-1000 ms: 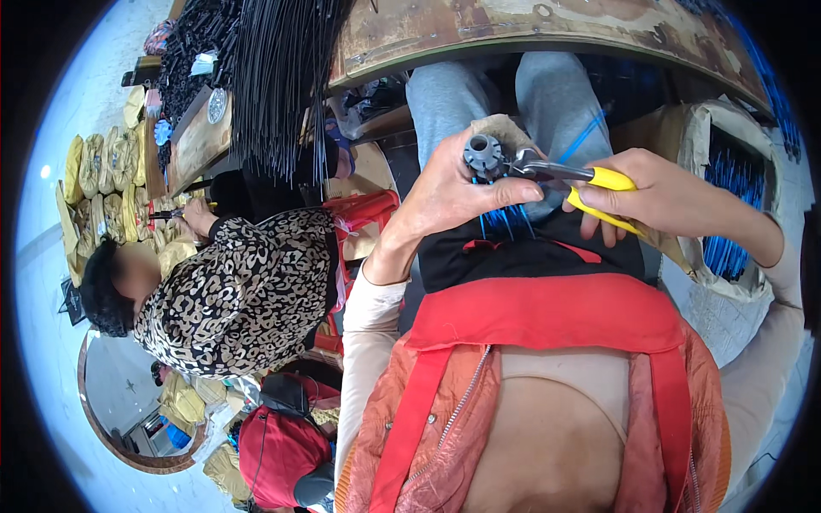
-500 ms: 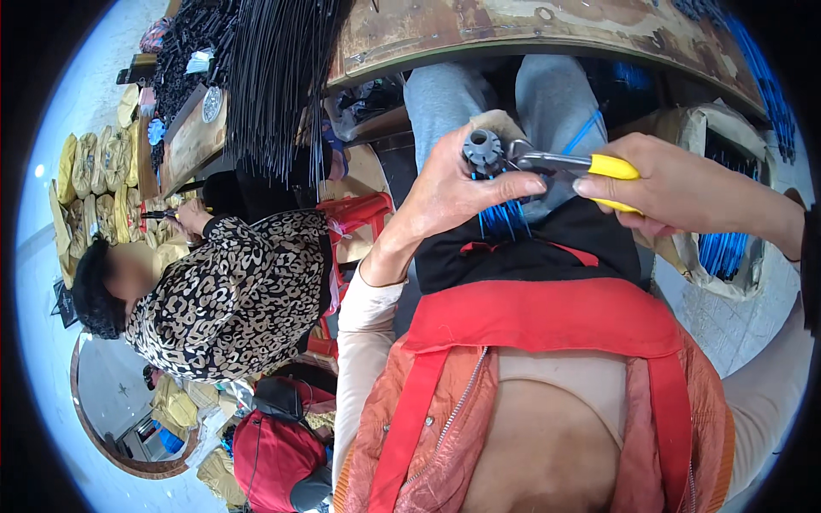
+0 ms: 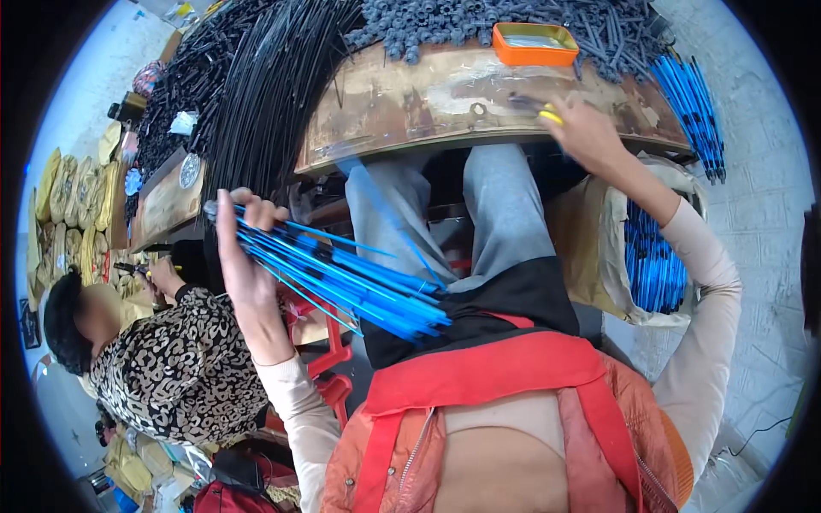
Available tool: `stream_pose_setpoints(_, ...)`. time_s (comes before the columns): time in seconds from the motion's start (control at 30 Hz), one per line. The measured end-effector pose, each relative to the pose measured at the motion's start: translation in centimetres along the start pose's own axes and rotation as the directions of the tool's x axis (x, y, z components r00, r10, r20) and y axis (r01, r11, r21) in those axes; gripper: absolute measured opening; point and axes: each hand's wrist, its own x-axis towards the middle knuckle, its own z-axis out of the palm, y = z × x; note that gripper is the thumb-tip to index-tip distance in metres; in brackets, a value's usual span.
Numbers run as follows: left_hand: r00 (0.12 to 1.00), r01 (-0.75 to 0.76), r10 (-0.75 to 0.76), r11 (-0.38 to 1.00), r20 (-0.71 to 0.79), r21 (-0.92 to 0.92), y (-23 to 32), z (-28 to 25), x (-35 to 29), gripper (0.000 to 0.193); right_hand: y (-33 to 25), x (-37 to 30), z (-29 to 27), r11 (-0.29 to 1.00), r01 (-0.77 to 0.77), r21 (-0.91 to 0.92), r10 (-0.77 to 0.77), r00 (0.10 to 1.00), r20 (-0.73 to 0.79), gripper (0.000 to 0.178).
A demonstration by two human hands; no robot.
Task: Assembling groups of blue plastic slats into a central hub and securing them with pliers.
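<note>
1. Bundle of blue rods (image 3: 359, 284): left of centre, in front of the wearer's torso. Gathered end up at far left, loose ends fan down right over the black cloth (image 3: 543, 299) on the lap.
2. Left hand (image 3: 246, 256): clamped on the bundle near its gathered end, thumb one side, fingers the other.
3. Right hand (image 3: 586, 137): closed on yellow-handled pliers (image 3: 552, 114), over the near edge of the wooden bench (image 3: 385, 103). Head blurred; can't tell if its jaws are apart or if it touches the wood.
4. Far on bench: orange tin (image 3: 535, 57), grey plastic fittings (image 3: 453, 21) heaped around it.
5. Left of those: black rods (image 3: 274, 85) hanging over the edge.
6. Right: more blue rods at the bench end (image 3: 697, 107); paper sack (image 3: 590, 231) below, also holding blue rods.
7. Left: co-worker in leopard print (image 3: 184, 368), yellow-brown packages (image 3: 73, 188) beyond.
</note>
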Motion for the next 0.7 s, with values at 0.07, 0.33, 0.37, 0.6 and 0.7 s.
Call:
stream_pose_setpoints(0.07,0.987,0.131,-0.08,0.896,0.136,-0.423,0.5,0.2,0.3,0.024,2.2,0.8,1.9,0.968,0.11,-0.225,-0.156,0.967,-0.201,0.047)
stream_pose_setpoints(0.33,0.917,0.25,-0.393,0.696,-0.066,-0.674,-11.0,0.4,5.4,0.03,-6.0,-5.6,0.3,0.295,0.611,0.734,-0.54,0.741,-0.399,0.095)
stream_pose_setpoints(0.37,0.927,0.245,-0.365,0.762,-0.085,-0.599,-12.8,0.2,5.9,0.031,-6.9,-5.8,1.9,0.188,0.627,0.756,-0.479,0.73,-0.487,0.088)
stream_pose_setpoints(0.6,0.787,0.605,-0.519,0.546,0.333,-0.58,-21.6,-1.3,3.3,0.042,-10.2,-8.6,-0.1,-0.045,0.704,0.708,-0.251,0.679,-0.69,0.049)
stream_pose_setpoints(0.7,0.896,0.426,-0.438,0.896,-0.079,-0.127,-20.6,-1.1,0.0,0.05,-11.0,-11.1,-2.4,-0.092,0.359,0.929,-0.187,0.91,-0.37,0.041)
